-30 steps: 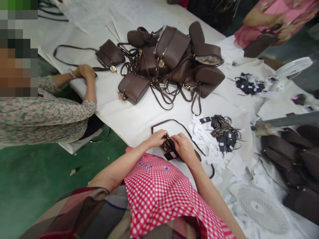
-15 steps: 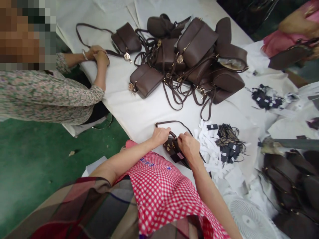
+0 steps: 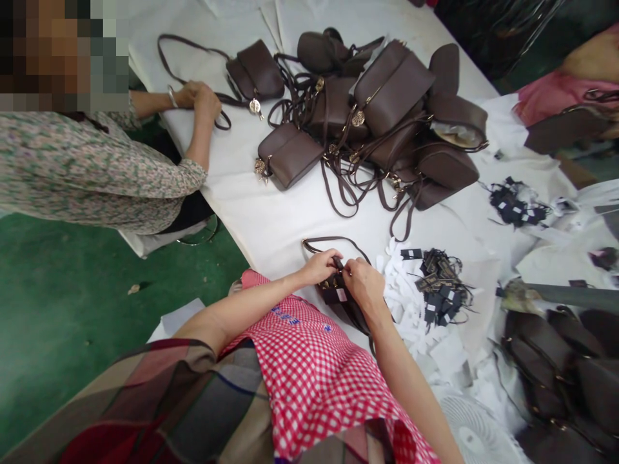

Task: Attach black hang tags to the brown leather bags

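Two hands: left hand [image 3: 322, 267] pinches the short strap [image 3: 337, 261] of the small bag [image 3: 349, 310]; right hand [image 3: 366, 285] curls at its top, grip hidden.
Forearms: converging.
Strapwork: likely adjusting, calling for steady fingertips.
Small bag: before the apron [image 3: 319, 367].
Black tags [image 3: 442, 290]: right of the small bag.

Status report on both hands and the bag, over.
Left hand and right hand both on the dark brown leather handbag, near its handle. Black rectangular tag hanging on its front. Nothing visibly blocking either hand.
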`<state>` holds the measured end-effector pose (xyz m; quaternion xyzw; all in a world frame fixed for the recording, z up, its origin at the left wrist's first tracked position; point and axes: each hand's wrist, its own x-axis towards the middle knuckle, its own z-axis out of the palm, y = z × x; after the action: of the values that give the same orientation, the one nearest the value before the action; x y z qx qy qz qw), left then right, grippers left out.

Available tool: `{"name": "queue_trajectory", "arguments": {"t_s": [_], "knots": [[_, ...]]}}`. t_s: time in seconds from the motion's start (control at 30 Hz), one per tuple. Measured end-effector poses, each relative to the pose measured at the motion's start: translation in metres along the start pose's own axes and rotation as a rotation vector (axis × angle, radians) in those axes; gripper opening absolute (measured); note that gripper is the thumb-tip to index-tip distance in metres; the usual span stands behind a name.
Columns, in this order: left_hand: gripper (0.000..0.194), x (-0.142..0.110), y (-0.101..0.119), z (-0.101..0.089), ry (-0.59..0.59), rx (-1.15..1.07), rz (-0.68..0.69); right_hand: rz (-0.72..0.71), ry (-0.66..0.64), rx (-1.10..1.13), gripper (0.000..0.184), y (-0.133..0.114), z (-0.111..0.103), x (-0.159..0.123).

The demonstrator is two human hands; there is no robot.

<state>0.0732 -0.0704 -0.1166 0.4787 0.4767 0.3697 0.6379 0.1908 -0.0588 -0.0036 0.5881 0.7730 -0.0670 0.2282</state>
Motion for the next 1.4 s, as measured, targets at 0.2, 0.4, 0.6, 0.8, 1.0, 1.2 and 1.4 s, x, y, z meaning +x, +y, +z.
{"name": "queue_trajectory", "arguments": {"t_s": [0.2, 0.4, 0.6, 0.8, 1.0, 1.2, 1.4], "knots": [[0.047, -0.002, 0.003, 0.004, 0.036, 0.023, 0.013, 0.011, -0.027, -0.002, 0.026, 0.000, -0.004, -0.001], [0.056, 0.002, 0.000, 0.008, 0.021, 0.044, 0.064, 0.028, -0.035, -0.008, 0.027, 0.001, -0.001, -0.001], [0.058, 0.005, -0.004, 0.013, 0.066, 0.107, 0.092, 0.023, 0.001, 0.084, 0.022, 0.003, 0.002, 0.000], [0.055, 0.003, 0.015, -0.008, 0.066, 0.446, 0.062, -0.053, 0.118, 0.534, 0.019, 0.020, 0.012, -0.006], [0.044, -0.013, 0.058, -0.034, 0.085, 0.733, 0.084, -0.036, 0.137, 0.668, 0.023, 0.017, 0.011, -0.013], [0.040, -0.028, 0.087, -0.027, -0.021, 0.692, 0.358, -0.111, 0.387, 0.669, 0.027, -0.019, 0.035, -0.001], [0.029, -0.013, 0.077, -0.028, 0.037, 0.583, 0.425, -0.153, 0.707, 0.857, 0.006, -0.015, 0.054, 0.021]]}}
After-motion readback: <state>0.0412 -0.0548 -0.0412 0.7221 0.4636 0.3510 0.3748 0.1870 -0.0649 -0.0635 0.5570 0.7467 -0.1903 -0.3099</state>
